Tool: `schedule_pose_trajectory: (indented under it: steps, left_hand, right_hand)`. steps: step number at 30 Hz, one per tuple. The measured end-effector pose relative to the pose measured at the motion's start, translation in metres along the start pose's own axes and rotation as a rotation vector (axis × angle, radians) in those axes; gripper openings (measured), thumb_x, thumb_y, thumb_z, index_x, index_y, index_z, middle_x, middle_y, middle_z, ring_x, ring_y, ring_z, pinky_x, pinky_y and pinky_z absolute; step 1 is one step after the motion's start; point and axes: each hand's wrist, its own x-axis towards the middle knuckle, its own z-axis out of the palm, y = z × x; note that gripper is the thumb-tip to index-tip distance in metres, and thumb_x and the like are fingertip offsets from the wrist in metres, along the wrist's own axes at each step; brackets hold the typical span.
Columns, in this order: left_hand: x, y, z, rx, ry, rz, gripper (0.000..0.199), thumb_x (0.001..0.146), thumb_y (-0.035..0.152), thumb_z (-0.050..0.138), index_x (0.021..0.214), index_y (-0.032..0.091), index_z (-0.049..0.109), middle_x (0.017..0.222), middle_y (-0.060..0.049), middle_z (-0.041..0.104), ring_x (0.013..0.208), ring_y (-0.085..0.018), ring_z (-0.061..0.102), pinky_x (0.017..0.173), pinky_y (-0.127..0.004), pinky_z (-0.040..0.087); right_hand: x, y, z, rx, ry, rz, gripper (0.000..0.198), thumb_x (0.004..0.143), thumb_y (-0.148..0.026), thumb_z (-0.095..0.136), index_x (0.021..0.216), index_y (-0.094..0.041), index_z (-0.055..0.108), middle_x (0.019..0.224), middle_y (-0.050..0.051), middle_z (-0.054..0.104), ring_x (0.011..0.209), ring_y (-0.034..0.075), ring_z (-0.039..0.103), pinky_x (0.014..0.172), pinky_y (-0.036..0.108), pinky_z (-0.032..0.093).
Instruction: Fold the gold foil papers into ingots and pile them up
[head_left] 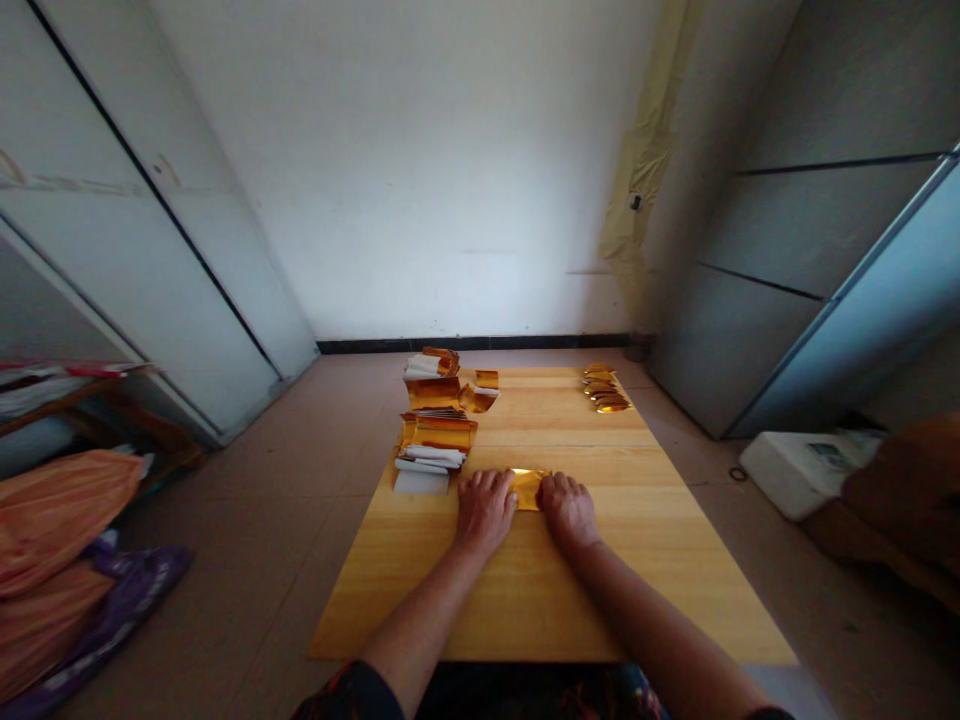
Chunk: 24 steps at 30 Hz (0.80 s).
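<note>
A sheet of shiny gold foil paper (pixel 529 490) lies on the wooden table (pixel 555 590) in front of me. My left hand (pixel 486 510) grips its left end with curled fingers. At the opposite end, my right hand (pixel 570 508) has its fingers closed on the paper too. Only the middle of the sheet shows between the hands; both ends are covered. Left of my left hand, stacks of gold and white paper (pixel 439 433) lie in a row toward the far edge. Several folded gold paper pieces (pixel 606 388) sit at the far right corner.
A white wall (pixel 450 200) stands beyond the table. Grey cabinets (pixel 795 200) rise at the right, and pale cabinet doors (pixel 150 200) at the left. Orange cloth (pixel 67 520) and a purple bag (pixel 142 600) lie at the left. A white box (pixel 799 470) is on the right.
</note>
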Motion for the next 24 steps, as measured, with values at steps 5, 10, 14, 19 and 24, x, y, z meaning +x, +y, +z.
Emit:
schedule_pose_trajectory:
  steps: [5, 10, 14, 19, 24]
  left_hand:
    - [-0.011, -0.004, -0.001, -0.22, 0.032, -0.058, 0.033, 0.078, 0.015, 0.055, 0.11, 0.023, 0.059, 0.092, -0.003, 0.066, 0.092, -0.019, 0.056, 0.084, -0.034, 0.04]
    - [-0.005, 0.001, 0.003, -0.381, 0.092, -0.191, 0.037, 0.074, 0.007, 0.055, 0.106, 0.023, 0.061, 0.086, 0.0, 0.067, 0.085, -0.015, 0.058, 0.081, -0.029, 0.043]
    - [0.0, 0.004, 0.003, -0.361, 0.165, -0.177, 0.037, 0.074, 0.008, 0.056, 0.108, 0.022, 0.061, 0.09, -0.001, 0.067, 0.088, -0.017, 0.058, 0.084, -0.031, 0.044]
    - [-0.001, 0.004, 0.006, -0.306, 0.137, -0.184, 0.042, 0.074, 0.009, 0.056, 0.113, 0.023, 0.058, 0.088, -0.001, 0.067, 0.087, -0.017, 0.058, 0.084, -0.031, 0.044]
    - [-0.001, 0.007, 0.005, -0.247, 0.016, -0.231, 0.044, 0.076, 0.011, 0.054, 0.118, 0.025, 0.055, 0.085, 0.0, 0.067, 0.084, -0.016, 0.059, 0.08, -0.028, 0.043]
  right_hand:
    - [0.0, 0.0, 0.001, 0.023, 0.003, 0.007, 0.014, 0.088, -0.019, 0.047, 0.085, -0.017, 0.061, 0.083, 0.007, 0.062, 0.076, 0.016, 0.055, 0.063, 0.027, 0.031]
    - [-0.001, 0.001, 0.002, 0.039, 0.032, -0.01, 0.012, 0.087, -0.024, 0.051, 0.085, -0.016, 0.06, 0.082, 0.007, 0.061, 0.076, 0.016, 0.055, 0.063, 0.027, 0.031]
    - [-0.001, 0.001, 0.001, 0.044, 0.026, -0.004, 0.012, 0.088, -0.025, 0.051, 0.086, -0.016, 0.059, 0.083, 0.007, 0.061, 0.076, 0.017, 0.056, 0.064, 0.028, 0.031]
    - [-0.001, 0.001, 0.001, 0.043, 0.032, 0.002, 0.012, 0.088, -0.021, 0.049, 0.084, -0.017, 0.06, 0.082, 0.007, 0.062, 0.076, 0.016, 0.055, 0.063, 0.028, 0.031]
    - [0.0, 0.001, 0.004, 0.046, 0.051, 0.005, 0.012, 0.088, -0.023, 0.05, 0.084, -0.016, 0.061, 0.082, 0.007, 0.062, 0.075, 0.016, 0.055, 0.062, 0.027, 0.03]
